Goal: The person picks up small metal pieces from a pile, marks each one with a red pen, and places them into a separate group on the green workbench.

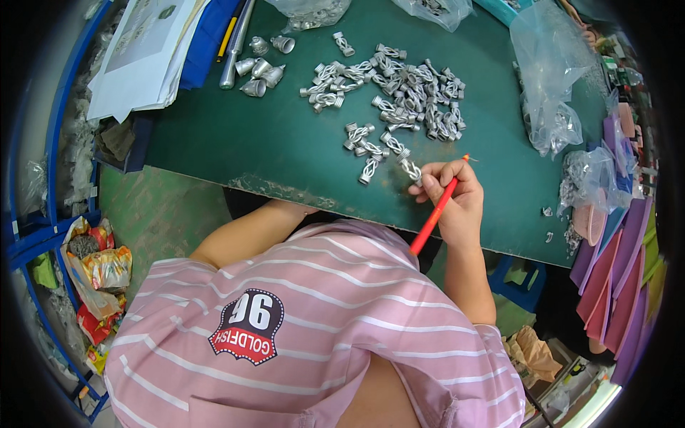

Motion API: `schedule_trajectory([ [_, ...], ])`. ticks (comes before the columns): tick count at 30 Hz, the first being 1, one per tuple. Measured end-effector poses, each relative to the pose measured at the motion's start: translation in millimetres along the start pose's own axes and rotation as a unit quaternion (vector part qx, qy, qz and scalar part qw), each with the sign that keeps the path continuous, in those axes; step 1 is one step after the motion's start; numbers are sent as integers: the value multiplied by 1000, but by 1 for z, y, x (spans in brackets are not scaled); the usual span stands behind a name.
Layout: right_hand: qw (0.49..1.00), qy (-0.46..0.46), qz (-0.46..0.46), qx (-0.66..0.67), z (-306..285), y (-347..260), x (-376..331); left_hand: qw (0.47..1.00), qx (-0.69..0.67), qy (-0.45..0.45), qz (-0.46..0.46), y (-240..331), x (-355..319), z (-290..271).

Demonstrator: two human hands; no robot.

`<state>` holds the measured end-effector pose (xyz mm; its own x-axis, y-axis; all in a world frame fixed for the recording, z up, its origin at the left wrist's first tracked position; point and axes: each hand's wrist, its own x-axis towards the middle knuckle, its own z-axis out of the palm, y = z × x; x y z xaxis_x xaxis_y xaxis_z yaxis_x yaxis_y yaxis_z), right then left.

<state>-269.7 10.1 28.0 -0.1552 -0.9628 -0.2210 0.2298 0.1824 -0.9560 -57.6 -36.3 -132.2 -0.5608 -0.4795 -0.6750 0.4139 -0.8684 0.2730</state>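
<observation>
Head view looks down on a green bench (pixel 285 143), whose near edge crosses the middle of the picture. Across its far half lies a loose heap of small silver metal parts (pixel 407 89), with 5 cup-shaped metal caps (pixel 260 68) to the left and clear plastic bags (pixel 553 78) of more parts to the right. Papers (pixel 146 50) overhang the far left corner, and coloured foam sheets (pixel 621 278) stack at the right. Right hand (pixel 453 196) sits at the near edge, its fingers closed around a red pencil (pixel 437 212) and pinching 1 coiled metal part (pixel 409 170). That part looks stiff, light and rather slippery, best held by its ends. Left hand is hidden under the bench edge, so its state cannot be told.
</observation>
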Motion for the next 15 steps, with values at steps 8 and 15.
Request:
schedule_trajectory([
  [8, 991, -75, -28, 107, -1, 3, -4, 944, 309, 87, 71, 1, 12, 21],
  [15, 979, -136, -107, 111, 3, 3, -2, 807, 579, 31, 111, 18, -61, -7],
])
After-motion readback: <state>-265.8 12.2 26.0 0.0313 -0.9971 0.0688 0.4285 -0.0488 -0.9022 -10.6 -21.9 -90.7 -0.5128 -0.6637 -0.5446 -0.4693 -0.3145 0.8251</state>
